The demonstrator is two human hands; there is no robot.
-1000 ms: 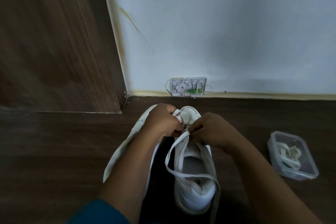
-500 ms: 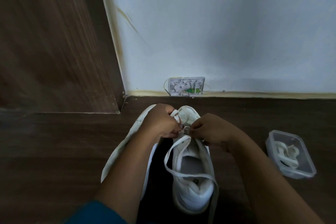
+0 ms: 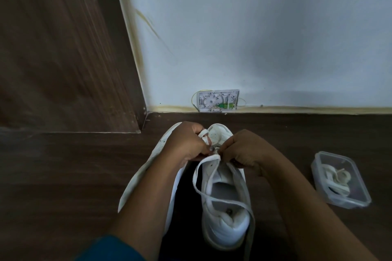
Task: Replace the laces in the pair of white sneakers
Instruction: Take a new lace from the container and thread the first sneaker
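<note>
My L hand (image 3: pixel 186 144) & R hand (image 3: pixel 244 150) both pinch the lace (image 3: pixel 210 157) on the shoe (image 3: pixel 224 231), mid frame.

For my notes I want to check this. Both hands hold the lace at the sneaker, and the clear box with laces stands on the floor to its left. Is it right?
No. The head view shows the box to the right of the sneaker, not its left. The left hand and right hand do hold the lace.
</note>
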